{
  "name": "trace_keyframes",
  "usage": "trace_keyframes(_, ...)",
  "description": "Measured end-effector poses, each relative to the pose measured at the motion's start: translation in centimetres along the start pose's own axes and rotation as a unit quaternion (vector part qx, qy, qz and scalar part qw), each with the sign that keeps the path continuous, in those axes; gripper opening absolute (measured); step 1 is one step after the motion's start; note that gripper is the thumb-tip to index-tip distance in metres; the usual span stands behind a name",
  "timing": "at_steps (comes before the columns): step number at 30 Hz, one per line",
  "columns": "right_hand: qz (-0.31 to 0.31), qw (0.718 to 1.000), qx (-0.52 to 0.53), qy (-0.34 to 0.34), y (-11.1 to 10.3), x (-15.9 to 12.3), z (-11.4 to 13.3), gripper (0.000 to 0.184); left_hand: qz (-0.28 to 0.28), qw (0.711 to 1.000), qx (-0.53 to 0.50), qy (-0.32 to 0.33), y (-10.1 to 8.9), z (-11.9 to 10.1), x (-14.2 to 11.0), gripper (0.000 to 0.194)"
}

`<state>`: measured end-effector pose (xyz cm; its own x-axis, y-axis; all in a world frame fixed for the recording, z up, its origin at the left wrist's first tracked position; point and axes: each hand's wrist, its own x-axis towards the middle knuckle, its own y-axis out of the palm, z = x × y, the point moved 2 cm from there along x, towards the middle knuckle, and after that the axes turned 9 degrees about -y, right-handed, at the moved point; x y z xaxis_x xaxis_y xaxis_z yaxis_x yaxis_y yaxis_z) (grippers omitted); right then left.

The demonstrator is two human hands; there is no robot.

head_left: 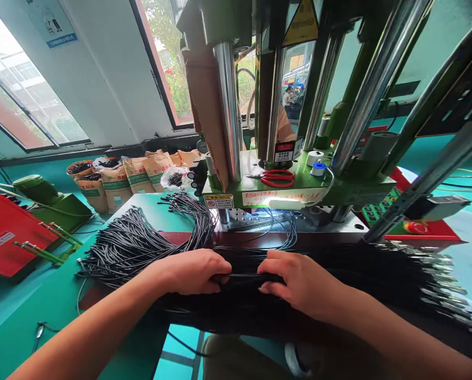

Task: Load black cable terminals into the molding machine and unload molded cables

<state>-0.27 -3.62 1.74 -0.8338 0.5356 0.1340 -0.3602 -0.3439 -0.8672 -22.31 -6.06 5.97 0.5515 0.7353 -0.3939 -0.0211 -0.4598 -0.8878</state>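
My left hand and my right hand are both closed, a short gap apart, over a dark mass of black cables. A thin black cable stretches between their fingertips, pinched at both sides. To the left lies a large loose bundle of grey-black cables with small ends. At the far right, the cables end in shiny metal connectors. Just beyond my hands, thin bluish wires hang at the lit lower opening of a green press.
Red-handled pliers and a blue-and-white spool rest on the press ledge. Thick steel columns rise from it. Paper sacks stand by the wall. A red machine is at left. The green table's edge is close to my legs.
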Motion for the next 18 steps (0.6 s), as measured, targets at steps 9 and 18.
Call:
trace_keyframes(9,-0.075,0.995,-0.061,-0.011,1.6,1.1,2.2,0.028,-0.037,0.996,-0.076,-0.001,-1.1,0.8,-0.8,0.014)
trace_keyframes(18,-0.029,0.999,-0.021,-0.023,0.4,1.1,1.3,0.016,-0.032,0.998,-0.036,-0.049,0.9,-1.2,-1.2,0.037)
